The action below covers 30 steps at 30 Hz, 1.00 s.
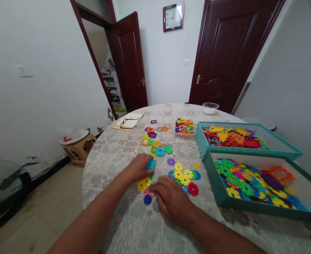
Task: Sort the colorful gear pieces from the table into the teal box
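My left hand (140,166) is closed around a blue notched plastic piece (151,164) that sticks out past its fingers. Below it lies a yellow snowflake disc (142,184). My right hand (171,197) has its fingers bent together beside a pink snowflake disc (148,192) and a dark blue disc (147,200); whether its fingertips pinch the pink disc is hidden. Just beyond the hands, a chain of linked pieces runs away from me, with a light blue square piece (160,151) and a green disc (168,149). Right of my right hand is a cluster of yellow discs (183,175) with a red disc (193,189).
Two teal-edged box halves (211,183) full of plastic pieces stand at the right. A small clear tub (185,134) of pieces, a plastic bowl (210,107), and glasses (129,122) on a notebook (118,126) sit farther back on the round table (105,158).
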Available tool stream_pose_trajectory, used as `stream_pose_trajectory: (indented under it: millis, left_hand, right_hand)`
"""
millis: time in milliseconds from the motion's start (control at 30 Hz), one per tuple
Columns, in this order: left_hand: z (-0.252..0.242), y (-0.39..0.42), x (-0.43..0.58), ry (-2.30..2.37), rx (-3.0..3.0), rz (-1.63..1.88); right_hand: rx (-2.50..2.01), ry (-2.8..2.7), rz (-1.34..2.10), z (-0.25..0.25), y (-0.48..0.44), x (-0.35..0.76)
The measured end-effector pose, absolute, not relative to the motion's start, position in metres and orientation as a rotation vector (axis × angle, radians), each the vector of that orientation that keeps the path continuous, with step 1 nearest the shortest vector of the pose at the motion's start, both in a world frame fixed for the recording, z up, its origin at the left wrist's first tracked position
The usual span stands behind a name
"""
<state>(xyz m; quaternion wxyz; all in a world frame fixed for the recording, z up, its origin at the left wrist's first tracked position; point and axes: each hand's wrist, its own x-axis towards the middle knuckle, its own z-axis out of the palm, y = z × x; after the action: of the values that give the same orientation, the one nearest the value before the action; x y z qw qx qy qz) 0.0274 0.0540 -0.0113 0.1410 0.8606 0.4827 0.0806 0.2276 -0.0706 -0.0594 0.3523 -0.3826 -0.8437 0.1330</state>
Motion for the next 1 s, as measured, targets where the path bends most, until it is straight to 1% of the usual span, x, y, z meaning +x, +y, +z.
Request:
stream_pose_trajectory:
  millis: [133,300,433,533,667,1000]
  left_hand:
    - [-0.006,0.038,0.02,1.228,2.204,0.477]
    - [0.005,0.032,0.017,1.113,1.734,0.683]
    - [0.008,0.028,0.016,0.865,1.214,0.86]
    - [0.005,0.023,0.015,0.79,0.919,0.866]
    - [0.002,0.013,0.017,0.76,0.726,0.846]
    - [0.002,-0.018,0.04,0.677,0.673,0.739]
  right_hand:
    - [-1.001,-2.163,0.369,-0.06,-0.068,0.228]
    - [-1.056,-1.982,0.325,-0.06,-0.063,0.233]
    - [-1.11,-1.837,0.259,-0.062,-0.059,0.238]
    - [-1.129,-1.815,0.217,-0.064,-0.058,0.24]
    - [-1.121,-1.845,0.203,-0.062,-0.059,0.24]
    - [-1.018,-1.982,0.281,-0.055,-0.061,0.241]
